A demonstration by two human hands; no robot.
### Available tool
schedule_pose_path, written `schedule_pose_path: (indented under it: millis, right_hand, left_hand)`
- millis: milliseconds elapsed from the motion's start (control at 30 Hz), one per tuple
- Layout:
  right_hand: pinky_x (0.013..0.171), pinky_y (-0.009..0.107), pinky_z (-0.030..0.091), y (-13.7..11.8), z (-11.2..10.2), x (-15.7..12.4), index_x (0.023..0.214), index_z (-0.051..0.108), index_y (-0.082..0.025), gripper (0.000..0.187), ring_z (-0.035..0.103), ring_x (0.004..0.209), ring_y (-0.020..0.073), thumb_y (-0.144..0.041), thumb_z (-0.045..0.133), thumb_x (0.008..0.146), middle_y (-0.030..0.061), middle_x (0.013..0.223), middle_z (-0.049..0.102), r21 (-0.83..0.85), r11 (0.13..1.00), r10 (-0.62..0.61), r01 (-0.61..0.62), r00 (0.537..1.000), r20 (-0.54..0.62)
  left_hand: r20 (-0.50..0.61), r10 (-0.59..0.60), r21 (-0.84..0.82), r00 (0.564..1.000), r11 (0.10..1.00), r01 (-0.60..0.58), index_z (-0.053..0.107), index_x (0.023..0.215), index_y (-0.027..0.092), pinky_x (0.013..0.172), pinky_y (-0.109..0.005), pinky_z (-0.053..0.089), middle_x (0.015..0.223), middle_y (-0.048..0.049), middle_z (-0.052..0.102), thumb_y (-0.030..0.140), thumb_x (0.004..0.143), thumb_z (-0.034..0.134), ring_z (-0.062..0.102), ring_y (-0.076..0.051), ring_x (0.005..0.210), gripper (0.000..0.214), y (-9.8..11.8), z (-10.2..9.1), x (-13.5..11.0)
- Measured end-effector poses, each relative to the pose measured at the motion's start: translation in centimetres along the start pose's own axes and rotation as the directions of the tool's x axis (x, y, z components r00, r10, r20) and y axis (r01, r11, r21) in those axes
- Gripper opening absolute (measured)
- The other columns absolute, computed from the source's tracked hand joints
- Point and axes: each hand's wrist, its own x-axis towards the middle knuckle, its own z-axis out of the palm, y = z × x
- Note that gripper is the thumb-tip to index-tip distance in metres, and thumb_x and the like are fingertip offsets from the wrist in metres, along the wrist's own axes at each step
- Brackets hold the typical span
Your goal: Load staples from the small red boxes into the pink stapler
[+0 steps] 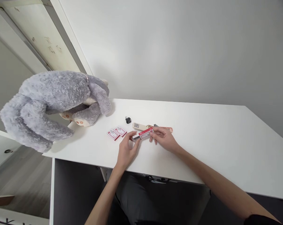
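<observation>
Above the front part of the white desk, both hands grip a small red-and-white staple box [146, 133]. My left hand [127, 148] pinches its left end between thumb and fingers, where a greyish inner part sticks out of the sleeve. My right hand [164, 139] has its fingers closed on the right end. Just behind the box lies a long beige-and-orange object [139, 126], which looks like an opened stapler; the box and right hand cover part of it. Two more red-and-white boxes [116, 132] lie flat side by side, left of my left hand.
A small black object [128, 120], perhaps a staple remover, lies behind the two boxes. A large grey plush toy [59, 93] takes up the desk's left end and overhangs its edge. The white desk [214, 140] backs onto a wall [179, 50].
</observation>
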Motion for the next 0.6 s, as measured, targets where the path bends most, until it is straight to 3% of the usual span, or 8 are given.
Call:
schedule_pose_path:
  millis: [100,233,367,500,600]
  right_hand:
    - [0.052,0.031,0.056,-0.2,0.2,-0.2,0.112,0.075,-0.021,0.034,0.072,0.077,0.0214,-0.052,0.069,0.098,0.0083,0.091,0.076,-0.077,0.995,-0.066,0.062,0.997,-0.051]
    - [0.06,0.038,0.06,-0.7,0.3,-0.5,0.104,0.077,-0.025,0.024,0.073,0.083,0.0227,-0.045,0.064,0.102,0.0112,0.121,0.076,-0.284,0.935,-0.233,0.211,0.971,-0.044]
    - [0.07,0.042,0.061,-1.2,0.4,-0.6,0.092,0.077,-0.026,0.024,0.073,0.097,0.0268,-0.04,0.061,0.104,0.0097,0.118,0.078,-0.371,0.879,-0.316,0.301,0.948,0.022]
    - [0.061,0.039,0.061,-1.0,0.5,-0.5,0.098,0.077,-0.025,0.024,0.073,0.085,0.0236,-0.045,0.063,0.102,0.0104,0.12,0.076,-0.293,0.928,-0.251,0.231,0.967,-0.033]
    - [0.051,0.034,0.057,-0.7,0.4,-0.4,0.106,0.075,-0.023,0.03,0.072,0.073,0.0215,-0.051,0.067,0.099,0.0098,0.1,0.078,-0.159,0.981,-0.133,0.115,0.985,-0.11]
  left_hand:
    - [0.028,-0.014,0.01,1.0,1.0,0.014,0.062,0.127,0.021,0.097,-0.038,0.056,0.12,-0.0088,0.074,0.031,0.101,0.06,0.07,-0.022,0.105,0.028,0.1,-0.1,0.2]
    - [0.095,-0.06,0.014,0.994,0.998,0.059,0.062,0.13,0.022,0.094,-0.038,0.055,0.123,-0.0083,0.074,0.026,0.101,0.055,0.071,-0.023,0.107,0.029,0.1,-0.2,0.3]
    - [0.111,-0.103,0.025,0.988,0.995,0.101,0.062,0.13,0.023,0.085,-0.035,0.056,0.117,-0.0063,0.075,0.019,0.101,0.05,0.072,-0.02,0.094,0.032,-0.1,0.0,0.2]
    - [0.084,-0.081,-0.014,0.993,0.996,0.083,0.06,0.131,0.023,0.096,-0.038,0.055,0.125,-0.0086,0.073,0.026,0.101,0.055,0.072,-0.022,0.108,0.031,-0.3,0.2,0.1]
    - [0.056,-0.06,-0.03,0.997,0.998,0.062,0.057,0.136,0.022,0.105,-0.04,0.053,0.13,-0.0109,0.072,0.035,0.101,0.061,0.07,-0.024,0.117,0.037,-0.3,0.1,0.1]
